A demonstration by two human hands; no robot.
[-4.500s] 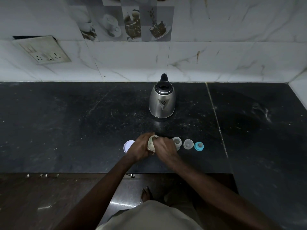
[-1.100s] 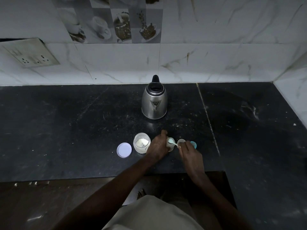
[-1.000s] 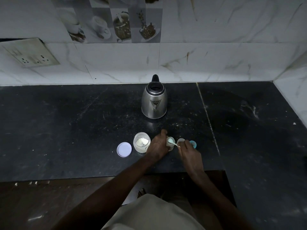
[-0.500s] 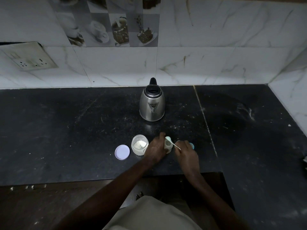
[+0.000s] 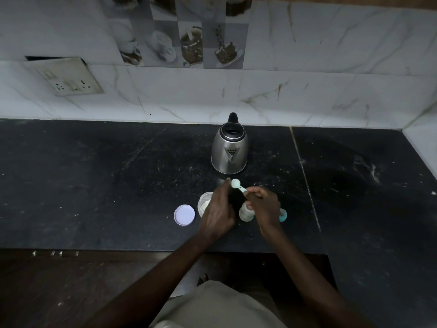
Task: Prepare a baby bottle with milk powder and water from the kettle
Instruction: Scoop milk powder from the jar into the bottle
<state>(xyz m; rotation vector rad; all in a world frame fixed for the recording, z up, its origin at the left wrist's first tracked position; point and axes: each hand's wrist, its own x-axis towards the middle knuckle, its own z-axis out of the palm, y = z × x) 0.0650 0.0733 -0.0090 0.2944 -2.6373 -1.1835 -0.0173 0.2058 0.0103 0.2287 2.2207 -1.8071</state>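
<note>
A small pale baby bottle stands upright on the black counter, between my hands. My right hand pinches the handle of a light-green measuring spoon, whose bowl is raised above and behind the bottle. My left hand is just left of the bottle, holding nothing, with a fingertip up at the spoon's bowl. It partly covers the open glass jar of milk powder. The steel kettle stands behind them, spout toward me.
The jar's pale round lid lies flat to the left of the jar. A teal bottle ring peeks out right of my right hand. A socket plate is on the tiled wall. The counter's front edge runs just below my wrists.
My right hand has lifted the spoon from the bottle's mouth, up and toward the kettle. My left hand has let go of the bottle and reaches a finger to the spoon's bowl.
</note>
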